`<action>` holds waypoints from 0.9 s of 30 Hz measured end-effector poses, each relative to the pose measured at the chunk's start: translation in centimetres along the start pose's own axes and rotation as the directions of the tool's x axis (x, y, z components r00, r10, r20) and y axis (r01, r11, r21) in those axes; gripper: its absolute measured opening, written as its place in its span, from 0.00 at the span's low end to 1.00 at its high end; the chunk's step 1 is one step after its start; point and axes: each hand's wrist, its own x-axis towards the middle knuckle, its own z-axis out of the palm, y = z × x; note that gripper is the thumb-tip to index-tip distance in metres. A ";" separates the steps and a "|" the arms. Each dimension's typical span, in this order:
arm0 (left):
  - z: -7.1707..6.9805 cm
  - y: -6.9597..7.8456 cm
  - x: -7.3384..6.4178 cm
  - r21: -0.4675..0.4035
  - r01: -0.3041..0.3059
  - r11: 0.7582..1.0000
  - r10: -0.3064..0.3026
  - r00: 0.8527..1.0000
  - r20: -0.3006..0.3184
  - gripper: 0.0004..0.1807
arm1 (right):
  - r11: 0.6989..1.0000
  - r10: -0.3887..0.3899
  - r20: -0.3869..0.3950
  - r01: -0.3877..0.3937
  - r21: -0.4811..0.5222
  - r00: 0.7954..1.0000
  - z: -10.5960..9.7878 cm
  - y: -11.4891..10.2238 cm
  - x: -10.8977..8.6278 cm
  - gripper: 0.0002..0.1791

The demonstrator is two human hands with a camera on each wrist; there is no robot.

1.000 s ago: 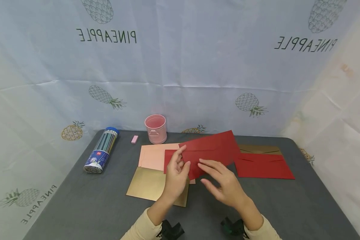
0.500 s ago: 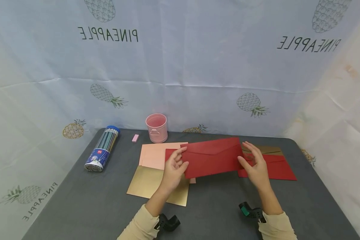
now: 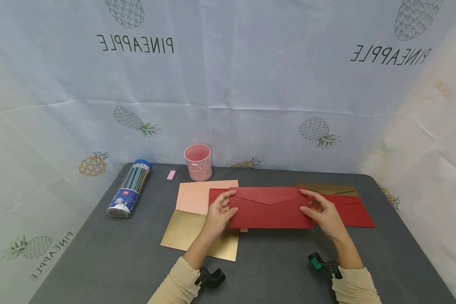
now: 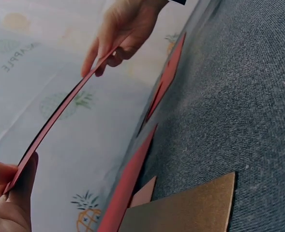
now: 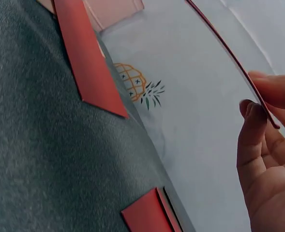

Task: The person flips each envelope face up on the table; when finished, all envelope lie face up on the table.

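A red envelope hangs level above the table, its pointed flap facing me. My left hand pinches its left end between thumb and fingers. At the other end, my right hand pinches it the same way. The left wrist view catches the envelope edge-on and slightly bowed, gripped at both ends. Below and to the left lie a peach envelope, a gold envelope and a second red envelope, mostly hidden. On the right, another red envelope overlaps a brown-gold envelope.
A pink bucket stands at the table's back edge, with a small pink eraser beside it. A clear tube of pencils with a blue lid lies at the left. A pineapple-print curtain hangs behind the table.
My right hand has moved right, from the envelope's near side to its right end, and now pinches it. The envelope has gone from tilted to level and come down. My left hand keeps its hold.
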 end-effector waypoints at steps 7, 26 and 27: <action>0.8 -0.7 0.0 -0.029 0.024 0.999 -0.024 1.000 0.002 0.28 | 1.000 0.002 0.114 -0.001 -0.006 0.993 -1.7 1.2 -0.4 0.30; 12.6 -2.1 -0.2 0.168 0.236 0.957 -0.249 0.967 0.060 0.25 | 0.902 0.250 0.048 -0.214 -0.376 0.967 -11.4 4.7 -6.5 0.31; 13.2 -2.3 0.2 0.177 0.242 0.954 -0.252 0.967 0.036 0.25 | 0.896 0.261 0.037 -0.227 -0.382 0.965 -11.9 5.0 -6.6 0.31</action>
